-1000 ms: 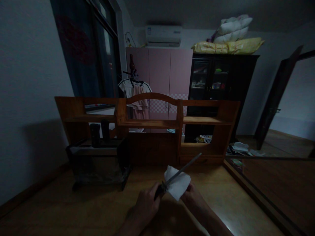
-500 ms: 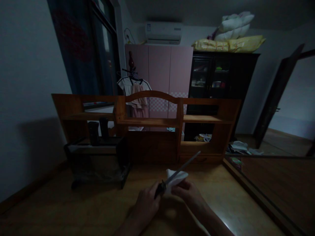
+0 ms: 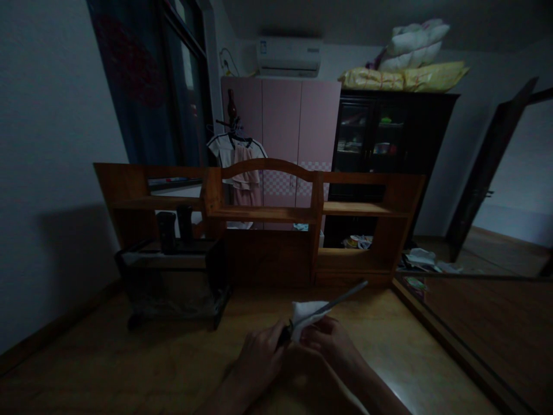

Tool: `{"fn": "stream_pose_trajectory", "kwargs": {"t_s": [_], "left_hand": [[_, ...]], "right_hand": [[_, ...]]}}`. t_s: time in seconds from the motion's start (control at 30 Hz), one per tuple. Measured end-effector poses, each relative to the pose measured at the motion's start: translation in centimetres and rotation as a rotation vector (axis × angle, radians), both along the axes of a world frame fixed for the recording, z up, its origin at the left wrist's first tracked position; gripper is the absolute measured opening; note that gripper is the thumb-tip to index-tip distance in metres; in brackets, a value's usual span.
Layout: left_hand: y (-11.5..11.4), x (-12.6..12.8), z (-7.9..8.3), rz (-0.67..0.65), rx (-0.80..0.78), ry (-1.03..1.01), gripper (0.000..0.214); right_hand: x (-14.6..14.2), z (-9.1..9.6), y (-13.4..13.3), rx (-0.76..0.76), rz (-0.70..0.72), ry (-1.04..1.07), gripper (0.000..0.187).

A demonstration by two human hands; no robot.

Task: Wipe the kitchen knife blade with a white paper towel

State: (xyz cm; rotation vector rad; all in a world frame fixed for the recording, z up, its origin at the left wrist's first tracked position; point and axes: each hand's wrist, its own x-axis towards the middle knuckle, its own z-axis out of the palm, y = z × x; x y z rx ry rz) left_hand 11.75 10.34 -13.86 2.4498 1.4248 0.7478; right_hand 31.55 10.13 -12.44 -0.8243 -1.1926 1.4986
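Observation:
My left hand (image 3: 263, 351) is closed round the black handle of a long thin metal rod (image 3: 345, 296); in the dim light I cannot tell a sharpening steel from a narrow blade. The rod slants up to the right, away from me. A white cloth (image 3: 305, 311) lies against its lower part, pinched in the fingers of my right hand (image 3: 330, 340). One pale strip of it seems to trail beside my right forearm. To the left stands a dark box-like holder (image 3: 162, 262) with two black upright pieces (image 3: 166, 233) on top.
A wooden shelf unit (image 3: 263, 216) stands on the far side of the light wooden surface (image 3: 173, 369). A raised wooden edge (image 3: 440, 340) bounds the right side. Farther back are a pink wardrobe (image 3: 280, 121), a dark cabinet (image 3: 419, 138) and hanging clothes (image 3: 237, 153).
The metal rod has swung lower and its tip has moved right. My left hand has turned slightly with it. My right hand stays at nearly the same spot with the cloth.

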Motion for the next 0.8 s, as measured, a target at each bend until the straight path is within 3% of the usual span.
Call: {"fn": "stream_pose_trajectory", "kwargs": {"t_s": [0.1,0.27,0.5,0.67,0.8], "left_hand": [[-0.2,0.0,0.2,-0.018,-0.028,0.025,0.034],[-0.2,0.3,0.4,-0.006,-0.037,0.010,0.029],[-0.3,0.3,0.6,0.039,-0.053,-0.015,0.030],[-0.6,0.6,1.0,0.027,-0.099,-0.030,0.030],[-0.3,0.5,0.9,0.094,-0.146,-0.012,0.030]], "right_hand": [[0.1,-0.2,0.3,0.024,-0.049,-0.085,0.025],[0.3,-0.4,0.7,0.077,-0.046,-0.079,0.029],[1.2,-0.1,1.0,0.102,-0.173,-0.043,0.033],[0.0,-0.1,0.5,0.084,-0.055,-0.065,0.032],[-0.6,-0.1,0.3,0.057,-0.060,0.018,0.038]]}}
